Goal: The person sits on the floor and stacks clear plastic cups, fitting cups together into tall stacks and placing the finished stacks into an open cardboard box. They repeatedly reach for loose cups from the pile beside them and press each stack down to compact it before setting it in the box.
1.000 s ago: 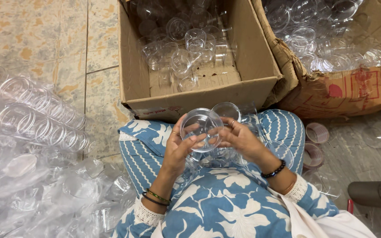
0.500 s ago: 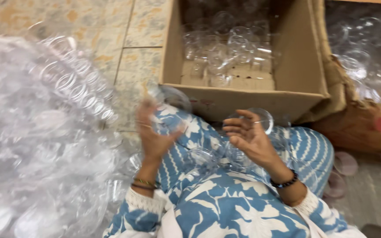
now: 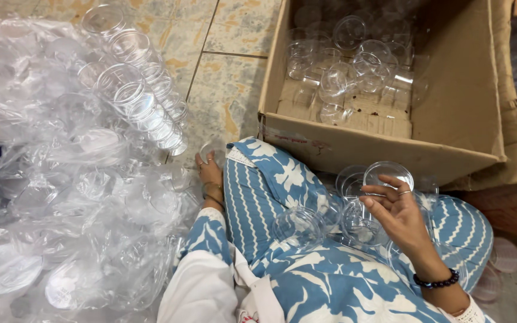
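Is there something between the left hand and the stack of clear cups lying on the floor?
Nothing solid shows between them. The left hand reaches beside the knee toward the stack of clear cups; only crumpled clear plastic wrapping lies around it.

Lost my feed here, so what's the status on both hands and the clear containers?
Left hand reaching down to stacked clear cups on floor. Right hand holds a clear round container over lap. Open cardboard box ahead.

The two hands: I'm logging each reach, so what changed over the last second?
The left hand let go of the clear round plastic container and swung down-left to the floor beside the stacked clear cups. The right hand keeps the container. The cardboard box stayed put.
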Demonstrator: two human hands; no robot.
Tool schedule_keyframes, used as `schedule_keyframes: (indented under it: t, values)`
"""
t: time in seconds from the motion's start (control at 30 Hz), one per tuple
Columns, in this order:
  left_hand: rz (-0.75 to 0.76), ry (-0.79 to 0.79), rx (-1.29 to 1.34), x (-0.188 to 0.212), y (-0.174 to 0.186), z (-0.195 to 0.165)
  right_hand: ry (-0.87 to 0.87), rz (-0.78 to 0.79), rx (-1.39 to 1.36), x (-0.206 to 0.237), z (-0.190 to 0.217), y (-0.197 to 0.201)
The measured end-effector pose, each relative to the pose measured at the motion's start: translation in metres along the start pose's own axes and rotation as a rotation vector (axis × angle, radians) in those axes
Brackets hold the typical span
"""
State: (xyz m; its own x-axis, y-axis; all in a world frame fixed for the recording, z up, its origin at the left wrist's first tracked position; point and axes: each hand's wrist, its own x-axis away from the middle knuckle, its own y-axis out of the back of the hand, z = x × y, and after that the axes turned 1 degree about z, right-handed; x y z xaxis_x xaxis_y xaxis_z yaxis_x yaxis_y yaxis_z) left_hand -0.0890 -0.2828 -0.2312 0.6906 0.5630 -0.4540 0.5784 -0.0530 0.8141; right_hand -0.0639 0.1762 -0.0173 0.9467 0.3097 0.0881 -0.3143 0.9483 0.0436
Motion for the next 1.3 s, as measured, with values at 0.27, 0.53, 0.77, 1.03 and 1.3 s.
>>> schedule_keyframes:
  t: [0.27,0.53,0.77,1.03,1.3]
  values:
    - [0.378,0.126,-0.296,-0.058,-0.001,-0.010,0.037,-0.007,-0.018,-0.014,-0.005,-0.005]
    - [0.512,0.326,0.045,-0.093,-0.024,-0.008,0.169,-0.122,0.291,-0.021,0.008,0.007]
    - [0.101,0.106,0.383,-0.063,0.004,-0.023,0.383,-0.086,0.849,-0.031,0.039,0.006]
    - [0.976,-0.499,0.657,0.065,0.166,-0.144,0.433,0.199,0.739,-0.024,0.048,-0.026]
    - [0.704,-0.041,0.825,0.070,0.209,-0.173,0.419,-0.175,0.826,0.021,0.040,0.053]
